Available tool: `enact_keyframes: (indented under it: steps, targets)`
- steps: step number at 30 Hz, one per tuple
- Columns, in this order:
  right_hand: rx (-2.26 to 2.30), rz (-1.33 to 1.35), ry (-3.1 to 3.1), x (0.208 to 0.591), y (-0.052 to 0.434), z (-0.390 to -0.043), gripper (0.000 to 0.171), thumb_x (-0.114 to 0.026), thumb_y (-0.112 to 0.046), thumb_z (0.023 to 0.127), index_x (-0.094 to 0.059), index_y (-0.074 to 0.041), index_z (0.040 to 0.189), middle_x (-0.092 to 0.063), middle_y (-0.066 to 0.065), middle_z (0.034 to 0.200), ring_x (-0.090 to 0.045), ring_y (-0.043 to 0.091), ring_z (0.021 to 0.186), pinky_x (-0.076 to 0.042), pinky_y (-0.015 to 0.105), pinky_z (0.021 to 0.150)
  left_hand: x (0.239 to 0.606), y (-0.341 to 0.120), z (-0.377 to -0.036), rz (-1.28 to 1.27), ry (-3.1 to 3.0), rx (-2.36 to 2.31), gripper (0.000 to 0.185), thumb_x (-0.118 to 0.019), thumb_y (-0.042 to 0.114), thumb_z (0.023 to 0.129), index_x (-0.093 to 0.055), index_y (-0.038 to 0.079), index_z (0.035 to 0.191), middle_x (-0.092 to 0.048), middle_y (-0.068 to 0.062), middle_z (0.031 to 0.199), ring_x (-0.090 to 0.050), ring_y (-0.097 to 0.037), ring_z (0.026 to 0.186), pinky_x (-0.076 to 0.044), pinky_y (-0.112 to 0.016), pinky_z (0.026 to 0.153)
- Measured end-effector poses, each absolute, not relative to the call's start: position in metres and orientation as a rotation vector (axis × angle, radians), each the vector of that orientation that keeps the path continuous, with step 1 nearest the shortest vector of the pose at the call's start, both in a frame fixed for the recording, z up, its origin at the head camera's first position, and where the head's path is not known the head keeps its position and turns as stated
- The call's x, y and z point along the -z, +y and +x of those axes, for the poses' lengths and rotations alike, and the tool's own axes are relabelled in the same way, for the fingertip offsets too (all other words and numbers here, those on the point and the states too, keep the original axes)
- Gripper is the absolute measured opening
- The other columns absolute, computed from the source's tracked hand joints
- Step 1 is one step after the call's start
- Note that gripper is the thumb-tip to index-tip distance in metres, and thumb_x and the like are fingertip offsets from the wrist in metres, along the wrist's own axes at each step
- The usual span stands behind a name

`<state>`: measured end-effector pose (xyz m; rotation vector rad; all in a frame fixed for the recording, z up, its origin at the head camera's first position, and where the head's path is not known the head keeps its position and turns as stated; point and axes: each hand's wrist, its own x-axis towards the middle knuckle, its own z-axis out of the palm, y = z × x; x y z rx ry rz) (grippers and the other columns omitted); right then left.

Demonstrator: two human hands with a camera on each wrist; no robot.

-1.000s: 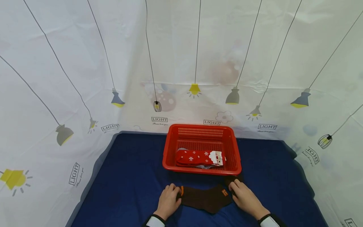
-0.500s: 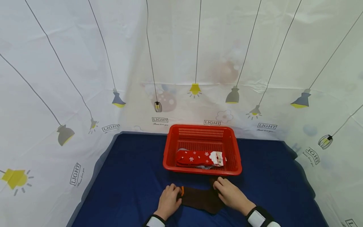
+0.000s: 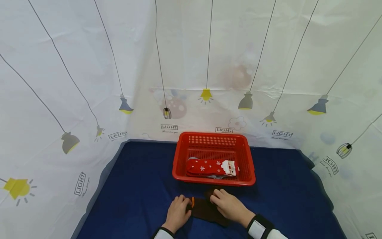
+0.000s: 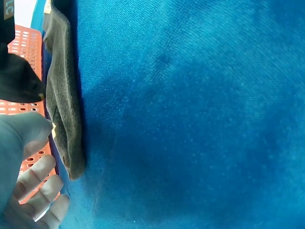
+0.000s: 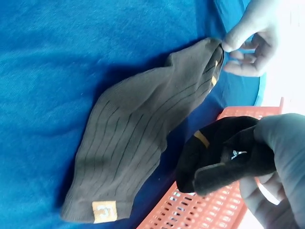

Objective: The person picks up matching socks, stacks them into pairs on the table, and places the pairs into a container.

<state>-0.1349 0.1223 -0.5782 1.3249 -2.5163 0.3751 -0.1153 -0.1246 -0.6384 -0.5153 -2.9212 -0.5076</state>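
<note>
A brown ribbed sock [image 3: 206,211] lies on the blue cloth just in front of the red basket [image 3: 213,181]. My left hand [image 3: 182,204] pinches its left end, where an orange trim shows. My right hand [image 3: 217,198] grips the other end and holds it raised and doubled over the sock's middle. In the right wrist view the sock [image 5: 138,143] stretches flat with an orange label at its near end, the right hand [image 5: 267,157] clamps the dark folded end, and the left hand [image 5: 250,40] pinches the far end. The left wrist view shows the sock [image 4: 64,100] edge-on beside my left hand [image 4: 28,157].
Inside the basket lies a red sock with snowflakes and a Santa figure [image 3: 210,167], over something grey. The blue cloth [image 3: 137,186] covers the table out to white curtains printed with lamps [image 3: 89,99] on the left, back and right.
My right hand has moved left, carrying the sock's right end up and over toward the left hand, so the sock looks shorter. The left hand has stayed in place.
</note>
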Motion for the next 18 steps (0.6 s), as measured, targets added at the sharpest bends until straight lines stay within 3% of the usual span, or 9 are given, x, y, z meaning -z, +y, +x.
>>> enact_keyframes:
  steps: [12,18]
  targets:
    - [-0.239,1.33,-2.58,0.608,0.131,-0.125,0.016,-0.063,-0.011,0.079,-0.056,-0.02,0.091,-0.045,-0.005,0.084,-0.039,0.009,0.068,-0.029,0.017,0.052,0.636,-0.12,-0.114,-0.51,-2.957,0.508,0.021,-0.075,0.024,0.069,-0.063,0.018,0.086,-0.049,0.002,0.079,-0.045,-0.015,0.07,-0.039,-0.031,0.062]
    - [-0.272,1.353,-2.638,0.617,0.138,-0.12,0.028,-0.072,-0.017,0.075,-0.057,-0.019,0.098,-0.05,-0.001,0.099,-0.046,0.012,0.075,-0.039,0.021,0.057,0.636,-0.117,-0.113,-0.523,-2.929,0.482,0.021,-0.075,0.024,0.069,-0.063,0.017,0.084,-0.049,0.002,0.08,-0.046,-0.015,0.07,-0.04,-0.03,0.062]
